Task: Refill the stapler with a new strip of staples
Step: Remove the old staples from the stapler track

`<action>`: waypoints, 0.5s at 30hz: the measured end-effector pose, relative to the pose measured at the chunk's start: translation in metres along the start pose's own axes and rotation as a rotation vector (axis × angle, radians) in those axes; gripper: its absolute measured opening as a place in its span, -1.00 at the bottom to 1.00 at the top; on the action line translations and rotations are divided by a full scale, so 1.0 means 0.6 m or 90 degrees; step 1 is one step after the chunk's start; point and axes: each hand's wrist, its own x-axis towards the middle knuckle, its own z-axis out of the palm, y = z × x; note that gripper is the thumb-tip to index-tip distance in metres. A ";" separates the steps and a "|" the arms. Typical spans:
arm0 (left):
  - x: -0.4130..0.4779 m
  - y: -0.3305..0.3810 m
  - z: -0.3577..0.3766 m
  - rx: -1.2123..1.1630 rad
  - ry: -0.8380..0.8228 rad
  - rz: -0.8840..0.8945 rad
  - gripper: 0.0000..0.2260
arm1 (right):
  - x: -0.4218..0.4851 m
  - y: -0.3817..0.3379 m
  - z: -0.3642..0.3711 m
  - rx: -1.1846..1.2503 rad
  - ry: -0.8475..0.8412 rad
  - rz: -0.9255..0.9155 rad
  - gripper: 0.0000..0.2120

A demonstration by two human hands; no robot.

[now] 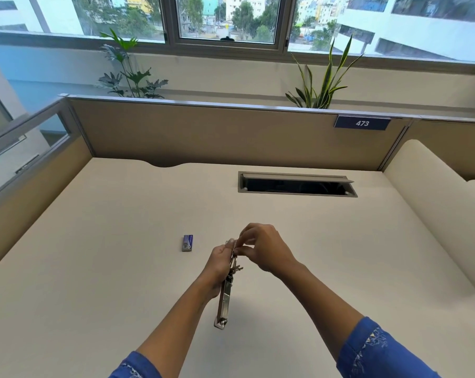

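Stapler, swung open into one long metal bar, is held over the desk on my feed: the left hand curls round its middle and the right hand pinches its far end, thumb against fingertips, though I cannot tell whether staples sit in the channel. The small blue staple box lies on the desk left of the hands, contents hidden from me; behind, the cable hatch shows only darkness.

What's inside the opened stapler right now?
The stapler shows a bare metal channel along its near part; whether staples lie in it is too small to tell. Its far end is covered by the left hand and the pinching right hand.
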 end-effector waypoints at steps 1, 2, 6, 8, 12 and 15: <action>-0.001 0.000 0.001 0.002 0.000 0.000 -0.63 | 0.000 0.001 0.000 0.027 -0.002 0.018 -0.93; -0.002 0.001 0.001 0.002 0.002 -0.001 -0.63 | 0.000 0.002 0.001 0.049 -0.004 0.036 -0.94; -0.005 0.003 0.001 0.006 -0.008 0.005 -0.62 | 0.000 0.004 0.002 0.057 -0.029 0.081 -0.92; -0.007 0.001 0.002 0.000 -0.016 -0.001 -0.63 | 0.002 0.004 -0.002 0.032 -0.058 0.090 -0.89; -0.007 -0.001 0.002 -0.024 -0.018 -0.008 -0.62 | 0.006 -0.001 -0.010 -0.005 -0.096 0.084 -0.89; -0.008 0.002 0.002 -0.025 -0.019 -0.011 -0.63 | 0.006 -0.002 -0.016 -0.001 -0.096 0.073 -0.90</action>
